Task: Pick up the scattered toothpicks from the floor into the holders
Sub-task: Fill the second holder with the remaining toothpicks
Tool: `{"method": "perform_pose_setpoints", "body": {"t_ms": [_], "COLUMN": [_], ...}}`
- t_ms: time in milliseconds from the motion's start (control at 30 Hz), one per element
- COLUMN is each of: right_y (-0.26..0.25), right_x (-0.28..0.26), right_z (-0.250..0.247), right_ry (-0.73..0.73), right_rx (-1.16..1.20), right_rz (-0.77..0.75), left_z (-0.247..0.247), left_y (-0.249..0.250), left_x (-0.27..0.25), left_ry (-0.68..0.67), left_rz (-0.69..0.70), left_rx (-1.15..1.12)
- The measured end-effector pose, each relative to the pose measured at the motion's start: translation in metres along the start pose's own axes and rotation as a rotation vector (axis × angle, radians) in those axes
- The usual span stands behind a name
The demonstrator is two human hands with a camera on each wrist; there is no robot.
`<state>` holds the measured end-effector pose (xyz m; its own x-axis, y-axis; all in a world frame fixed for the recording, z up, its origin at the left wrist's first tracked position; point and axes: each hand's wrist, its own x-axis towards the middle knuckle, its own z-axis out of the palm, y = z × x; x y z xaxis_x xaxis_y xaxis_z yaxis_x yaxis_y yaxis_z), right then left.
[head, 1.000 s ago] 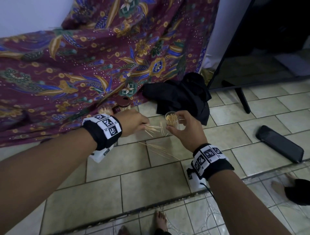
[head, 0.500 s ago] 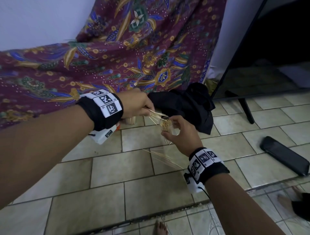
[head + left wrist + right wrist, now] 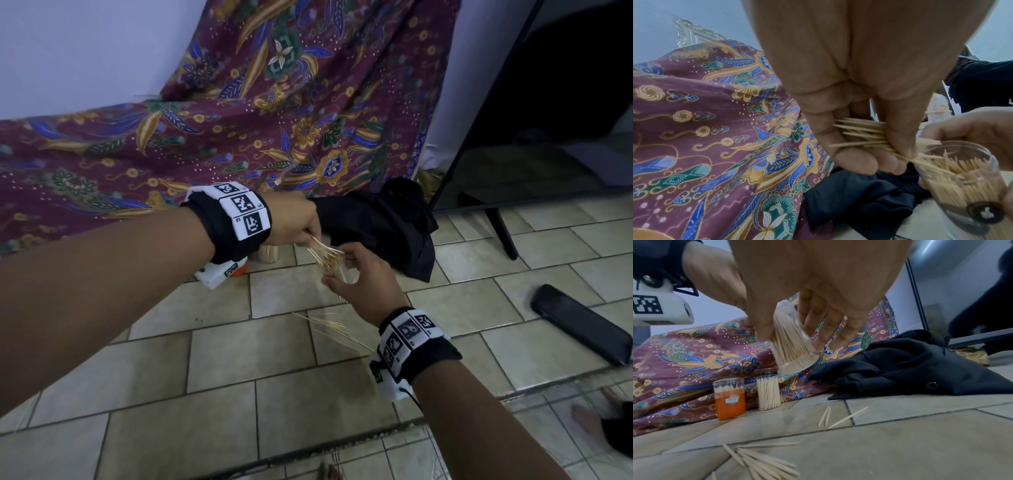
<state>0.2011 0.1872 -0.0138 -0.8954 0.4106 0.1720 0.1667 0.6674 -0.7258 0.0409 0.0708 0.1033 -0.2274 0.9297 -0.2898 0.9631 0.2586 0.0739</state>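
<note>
My left hand (image 3: 306, 229) (image 3: 875, 152) pinches a bunch of toothpicks (image 3: 865, 134) (image 3: 322, 248), their tips pushed into the mouth of a clear holder (image 3: 331, 266) (image 3: 962, 177) (image 3: 791, 344). My right hand (image 3: 356, 274) (image 3: 797, 321) grips that holder, tilted, above the floor; it is packed with toothpicks. Several loose toothpicks (image 3: 330, 327) (image 3: 764, 460) lie on the tiles below my hands, and three more toothpicks (image 3: 838, 416) lie further back.
An orange holder (image 3: 729, 398) and a clear full holder (image 3: 768, 391) (image 3: 270, 253) stand by the patterned cloth (image 3: 205, 144). A black garment (image 3: 383, 222) lies behind my hands. A phone (image 3: 579, 327) lies at right; a TV stand leg (image 3: 500, 229) is beyond.
Both hands rose from near the floor. My left hand swung its bunch from level to pointing down into the holder's mouth.
</note>
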Motion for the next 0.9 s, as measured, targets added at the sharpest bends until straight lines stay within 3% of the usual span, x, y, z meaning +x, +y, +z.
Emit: {"method": "perform_pose_setpoints", "body": {"t_ms": [467, 900], "right_y": [-0.003, -0.009], "right_x": [0.006, 0.015], "right_z": [0.002, 0.006], "right_ry": [-0.013, -0.009], "right_rx": [0.0, -0.014], "right_rz": [-0.009, -0.044], "left_z": [-0.004, -0.009], "left_y": [-0.006, 0.023], "left_x": [0.002, 0.025], "left_ry": [-0.116, -0.155], "left_rz": [-0.082, -0.125], "left_rx": [-0.04, 0.118]}}
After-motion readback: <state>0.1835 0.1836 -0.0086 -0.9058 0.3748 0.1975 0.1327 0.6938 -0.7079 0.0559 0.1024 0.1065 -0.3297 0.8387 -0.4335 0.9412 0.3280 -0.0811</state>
